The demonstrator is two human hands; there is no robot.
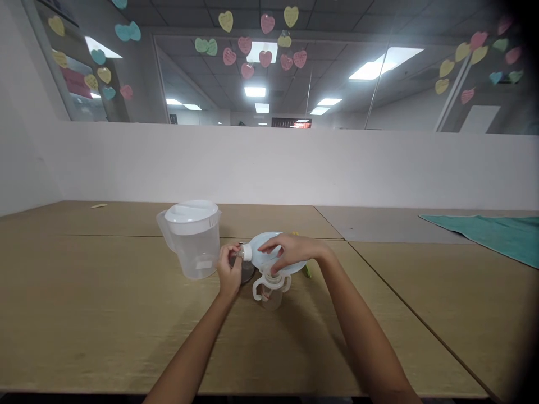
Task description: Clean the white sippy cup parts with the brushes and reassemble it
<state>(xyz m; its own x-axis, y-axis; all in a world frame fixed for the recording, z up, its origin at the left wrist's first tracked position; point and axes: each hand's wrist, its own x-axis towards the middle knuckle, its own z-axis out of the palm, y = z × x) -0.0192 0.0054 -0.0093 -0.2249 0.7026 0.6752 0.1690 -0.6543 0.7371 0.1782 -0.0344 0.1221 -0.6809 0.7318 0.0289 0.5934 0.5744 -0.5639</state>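
A clear baby bottle [272, 296] with two white side handles stands upright on the table, its top uncapped. My left hand [229, 272], left of the bottle, is closed on a bottle nipple with a white collar [246, 252], held sideways. Over the bottle's mouth hovers my right hand [290, 249], its fingers curved and apart; one fingertip is at the rim, and I cannot tell whether it touches. Behind the bottle, partly covered by my right hand, lies a light blue bowl or plate [257, 242]. A dark round item [247, 271] shows beside my left hand.
A clear lidded pitcher [196, 247] stands just left of my left hand. Something green [307, 271] pokes out by the blue dish. A teal cloth [497, 233] lies at the far right on the joined wooden tables. A white wall [269, 165] rises behind.
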